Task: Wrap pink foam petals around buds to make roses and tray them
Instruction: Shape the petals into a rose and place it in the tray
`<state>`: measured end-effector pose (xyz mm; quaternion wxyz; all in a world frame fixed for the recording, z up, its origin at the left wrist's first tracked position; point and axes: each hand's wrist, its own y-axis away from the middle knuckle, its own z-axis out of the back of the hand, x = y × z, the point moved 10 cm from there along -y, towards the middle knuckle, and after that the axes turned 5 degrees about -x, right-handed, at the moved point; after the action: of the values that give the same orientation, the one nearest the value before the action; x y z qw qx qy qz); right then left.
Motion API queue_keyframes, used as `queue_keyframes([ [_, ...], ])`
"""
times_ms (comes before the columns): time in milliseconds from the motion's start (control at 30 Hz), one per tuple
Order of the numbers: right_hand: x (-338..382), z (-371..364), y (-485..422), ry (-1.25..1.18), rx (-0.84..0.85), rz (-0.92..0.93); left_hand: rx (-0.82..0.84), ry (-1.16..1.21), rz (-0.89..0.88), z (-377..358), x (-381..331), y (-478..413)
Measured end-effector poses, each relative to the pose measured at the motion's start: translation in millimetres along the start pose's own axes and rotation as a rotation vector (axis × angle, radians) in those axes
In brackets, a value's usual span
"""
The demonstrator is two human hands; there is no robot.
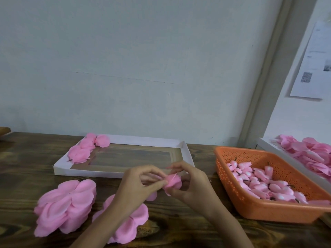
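Observation:
Both hands meet above the table's middle on a half-wrapped pink rose (pixel 173 182). My left hand (pixel 139 185) pinches its petals from the left. My right hand (pixel 192 183) curls round it from the right and behind. Two stacks of flat pink foam petals lie near me, a tall petal stack (pixel 66 204) at the left and a second petal stack (pixel 132 221) partly under my left forearm. A shallow white tray (pixel 186 154) behind the hands holds a few finished roses (pixel 86 149) in its far left corner. An orange basket (pixel 231 192) at the right holds several pink buds (pixel 265 183).
The dark wooden table (pixel 26 167) runs to a pale wall. A second white tray (pixel 268 145) with more pink petals sits at the far right, behind the basket. A paper sheet (pixel 315 65) hangs on the right wall.

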<state>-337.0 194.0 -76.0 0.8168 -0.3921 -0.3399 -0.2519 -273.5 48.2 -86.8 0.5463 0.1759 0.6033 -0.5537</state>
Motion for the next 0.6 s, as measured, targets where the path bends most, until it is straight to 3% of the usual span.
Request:
queue_keyframes([
  [600, 17, 14, 2, -0.355, -0.236, 0.017, 0.041, 0.281, -0.019, 9, -16, -2],
])
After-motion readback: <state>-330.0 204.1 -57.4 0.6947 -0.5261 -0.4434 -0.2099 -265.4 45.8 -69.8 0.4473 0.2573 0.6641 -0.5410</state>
